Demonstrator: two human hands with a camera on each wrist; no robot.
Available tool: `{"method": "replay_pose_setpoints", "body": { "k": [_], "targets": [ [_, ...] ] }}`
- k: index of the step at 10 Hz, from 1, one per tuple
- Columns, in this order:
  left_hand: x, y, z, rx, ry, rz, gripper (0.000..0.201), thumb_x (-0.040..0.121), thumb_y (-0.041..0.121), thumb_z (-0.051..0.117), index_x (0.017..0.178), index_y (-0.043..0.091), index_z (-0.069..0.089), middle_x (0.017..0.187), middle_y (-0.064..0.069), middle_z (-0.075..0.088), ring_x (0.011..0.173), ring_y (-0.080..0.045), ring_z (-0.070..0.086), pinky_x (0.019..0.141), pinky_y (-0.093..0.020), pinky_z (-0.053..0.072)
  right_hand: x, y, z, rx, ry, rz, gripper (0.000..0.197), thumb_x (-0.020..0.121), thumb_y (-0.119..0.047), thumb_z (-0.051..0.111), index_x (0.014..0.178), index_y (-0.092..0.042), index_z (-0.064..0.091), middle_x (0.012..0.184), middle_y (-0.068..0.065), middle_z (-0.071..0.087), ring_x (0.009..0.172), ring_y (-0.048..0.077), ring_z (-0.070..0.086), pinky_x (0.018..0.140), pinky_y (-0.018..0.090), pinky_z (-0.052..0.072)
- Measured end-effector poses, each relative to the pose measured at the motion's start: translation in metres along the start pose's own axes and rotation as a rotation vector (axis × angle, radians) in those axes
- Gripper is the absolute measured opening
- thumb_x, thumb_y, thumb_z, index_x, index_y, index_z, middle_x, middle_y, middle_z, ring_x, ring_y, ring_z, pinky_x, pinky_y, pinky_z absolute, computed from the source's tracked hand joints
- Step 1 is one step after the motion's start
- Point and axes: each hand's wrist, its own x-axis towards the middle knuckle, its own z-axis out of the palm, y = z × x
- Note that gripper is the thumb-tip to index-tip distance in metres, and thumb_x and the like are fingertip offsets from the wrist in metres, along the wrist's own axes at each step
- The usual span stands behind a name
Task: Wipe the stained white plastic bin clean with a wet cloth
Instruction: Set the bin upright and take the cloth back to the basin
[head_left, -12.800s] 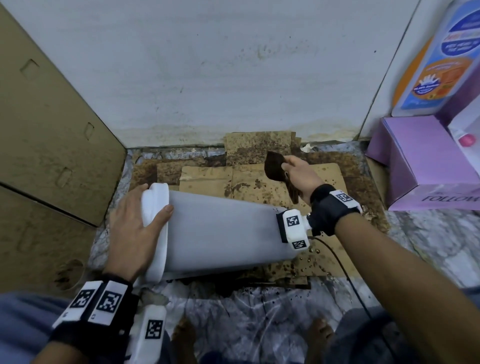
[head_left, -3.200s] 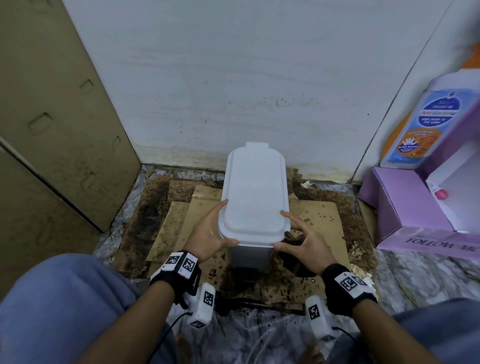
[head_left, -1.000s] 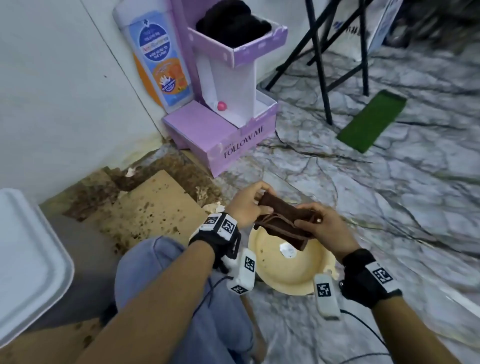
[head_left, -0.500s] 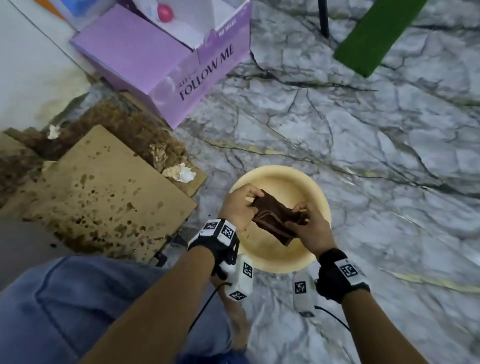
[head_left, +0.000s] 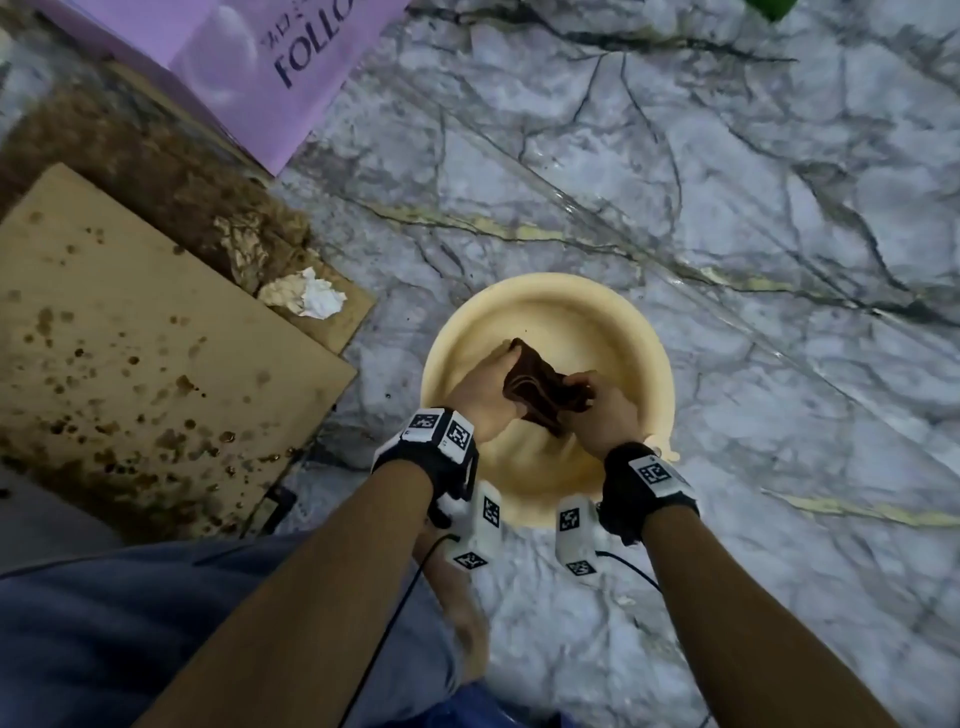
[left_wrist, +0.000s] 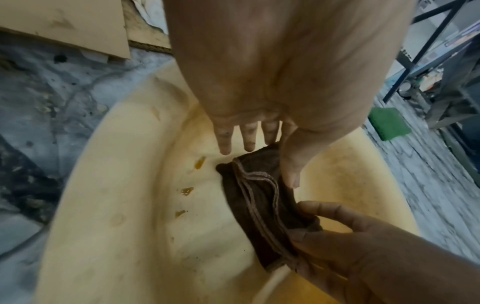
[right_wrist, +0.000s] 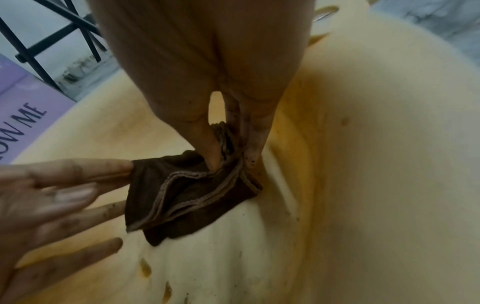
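Where marble floor (head_left: 727, 156) shows, basin (head_left: 639, 332) rests.

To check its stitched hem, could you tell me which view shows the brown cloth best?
The right wrist view: brown cloth fills the centre, hem clear. Left wrist shows it side-on; head shows it small between both hands.

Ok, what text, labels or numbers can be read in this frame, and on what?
"FOLLO", cut off by the frame edge: purple box, head view.
"OW ME", cut off at the left: the same box, right wrist view.
Smaller script above "FOLLO": too blurred to read.
Wrist bands: square code markers only, no words.
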Motion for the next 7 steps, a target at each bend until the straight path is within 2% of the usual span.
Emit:
{"method": "replay_pose_setpoints", "body": {
  "k": [1,2,3,4,5,6,7],
  "targets": [
    [0.007,-0.006,-0.003,-0.067,0.039,-0.033,0.074,0.093,0.010,0.061,0.156,0.020,0.024,0.164,0.002,0.020,0.149,-0.017,0.024,0.120,-0.033,0.024,0.004,0.003,0.005,-0.015,-0.029,0.023,0.040,0.084,-0.007,0.066,0.121,-0.021,0.059,0.120,0.001,0.061,0.108,0.021,0.058,0.083,0.021,0.040],
    [0.009,-0.011,-0.007,-0.213,0.098,-0.070,0.062,0.094,0.009,0.061,0.150,0.017,0.037,0.155,-0.004,0.040,0.140,-0.021,0.041,0.115,-0.037,0.036,0.005,0.001,0.007,-0.018,0.007,0.027,0.036,0.086,-0.011,0.065,0.120,-0.020,0.061,0.120,0.003,0.063,0.109,0.021,0.058,0.084,0.021,0.040],
    [0.006,-0.012,-0.012,-0.275,0.164,-0.068,0.043,0.094,0.002,0.060,0.136,0.010,0.053,0.140,-0.006,0.056,0.130,-0.018,0.051,0.107,-0.029,0.041,0.002,-0.004,0.004,-0.012,0.012,0.049,0.033,0.087,-0.016,0.064,0.120,-0.017,0.061,0.111,0.000,0.062,0.105,0.019,0.057,0.083,0.022,0.039],
    [-0.003,-0.004,-0.017,-0.351,0.236,-0.055,0.028,0.090,0.003,0.065,0.115,0.015,0.064,0.109,-0.003,0.071,0.102,-0.014,0.063,0.077,-0.018,0.048,-0.001,-0.010,0.000,-0.007,0.049,0.069,0.023,0.087,-0.019,0.064,0.110,-0.015,0.065,0.101,-0.001,0.059,0.094,0.016,0.055,0.080,0.025,0.042],
    [-0.020,0.008,-0.029,-0.372,0.318,-0.022,0.021,0.084,0.012,0.074,0.101,0.023,0.067,0.090,0.001,0.072,0.083,-0.010,0.065,0.062,-0.017,0.043,-0.010,-0.024,-0.009,0.030,0.059,0.068,0.012,0.090,-0.022,0.063,0.092,-0.011,0.066,0.088,-0.002,0.061,0.082,0.015,0.055,0.070,0.025,0.042],
    [-0.047,0.022,-0.047,-0.419,0.398,0.017,0.023,0.078,0.015,0.080,0.097,0.022,0.068,0.086,0.000,0.072,0.079,-0.003,0.064,0.060,-0.009,0.039,-0.023,-0.046,-0.020,0.064,0.027,0.018,0.025,0.089,-0.030,0.063,0.077,-0.008,0.059,0.073,0.002,0.060,0.074,0.021,0.056,0.060,0.029,0.043],
    [-0.080,0.034,-0.075,-0.420,0.520,0.084,0.015,0.078,0.019,0.081,0.086,0.022,0.068,0.079,0.001,0.069,0.076,-0.007,0.064,0.059,-0.011,0.041,-0.037,-0.081,-0.029,0.098,0.015,-0.082,0.041,0.090,-0.040,0.059,0.082,-0.001,0.066,0.083,0.012,0.071,0.084,0.030,0.064,0.079,0.043,0.051]
  ]
}}
